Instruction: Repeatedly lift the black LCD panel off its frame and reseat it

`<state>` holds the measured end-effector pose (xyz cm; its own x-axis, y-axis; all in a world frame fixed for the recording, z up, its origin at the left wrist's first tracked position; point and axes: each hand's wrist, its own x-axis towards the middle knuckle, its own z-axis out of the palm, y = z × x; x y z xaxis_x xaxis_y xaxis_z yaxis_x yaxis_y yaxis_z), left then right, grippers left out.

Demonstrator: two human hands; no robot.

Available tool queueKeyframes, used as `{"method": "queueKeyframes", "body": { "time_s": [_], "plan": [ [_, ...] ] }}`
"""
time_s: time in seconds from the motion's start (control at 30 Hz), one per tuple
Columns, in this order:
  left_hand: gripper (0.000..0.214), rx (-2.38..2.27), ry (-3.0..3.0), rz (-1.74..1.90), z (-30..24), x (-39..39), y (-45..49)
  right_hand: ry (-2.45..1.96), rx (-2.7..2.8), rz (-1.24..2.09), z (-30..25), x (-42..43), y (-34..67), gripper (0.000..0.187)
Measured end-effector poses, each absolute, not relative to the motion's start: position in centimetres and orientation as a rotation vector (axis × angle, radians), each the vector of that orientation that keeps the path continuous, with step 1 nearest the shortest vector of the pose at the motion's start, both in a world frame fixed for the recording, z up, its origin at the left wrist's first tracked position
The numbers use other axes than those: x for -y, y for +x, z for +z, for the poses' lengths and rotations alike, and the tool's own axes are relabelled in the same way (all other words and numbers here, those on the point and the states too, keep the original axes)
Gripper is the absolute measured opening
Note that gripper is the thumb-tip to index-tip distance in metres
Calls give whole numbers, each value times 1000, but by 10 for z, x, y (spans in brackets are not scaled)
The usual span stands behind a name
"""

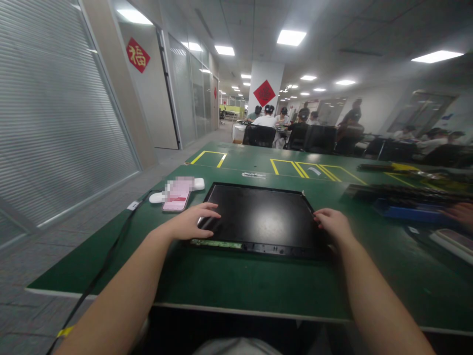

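A flat black display panel (258,217) lies on the green table in front of me, its dark screen facing up. Along its near edge runs a strip of green circuit board (218,244) beside a black strip. My left hand (194,221) rests at the panel's left edge, fingers spread over the screen's corner. At the right edge, my right hand (334,224) has its fingertips closed on the panel's border; the underside of that grip is hidden.
A pink phone (176,199) lies left of the panel with white items beside it. A black cable (111,256) crosses the table's left edge. Yellow tape marks (295,170) lie beyond. On the right are a blue tray (410,211) and another person's hand (461,214).
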<state>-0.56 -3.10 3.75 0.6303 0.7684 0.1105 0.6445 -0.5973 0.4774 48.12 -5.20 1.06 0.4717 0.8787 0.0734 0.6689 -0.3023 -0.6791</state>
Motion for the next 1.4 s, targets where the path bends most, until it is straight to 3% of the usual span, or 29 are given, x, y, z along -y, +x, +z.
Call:
{"method": "queueKeyframes", "body": {
  "time_s": [0.3,0.5,1.4],
  "plan": [
    [53,-1479,2427,572,24,15,-6,-2067,1287,410,14,54,478,22],
    [44,-1454,2428,543,22,14,-3,-2067,1281,408,12,53,479,22],
    [53,-1496,2420,565,25,13,7,-2139,1289,385,16,54,473,21]
  ]
}}
